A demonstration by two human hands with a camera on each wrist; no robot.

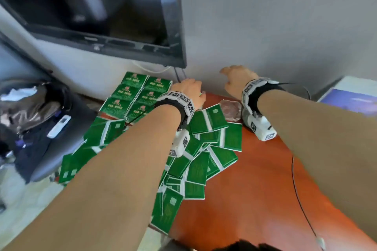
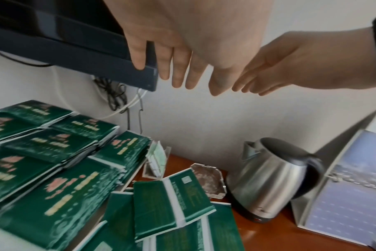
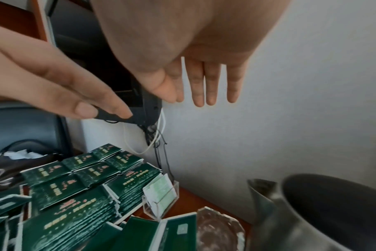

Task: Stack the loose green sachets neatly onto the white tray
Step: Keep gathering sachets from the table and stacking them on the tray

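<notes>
While both hands are hovering empty, I'm seeing left hand (image 2: 182, 34) and right hand (image 3: 182, 42) fingers straight, slightly spread, above loose green sachets (image 1: 200, 149).

Two bare forearms reach forward side by side, each wearing a black wrist strap with white marker blocks. The left hand (image 1: 188, 89) and right hand (image 1: 236, 79) are raised, palms down, fingers (image 2: 176, 74) straight and slightly spread, holding nothing.

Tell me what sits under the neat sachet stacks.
A thin white edge shows beneath the neat stacks of green sachets at their front right corner, probably the tray. The stacks cover the rest of it.
</notes>
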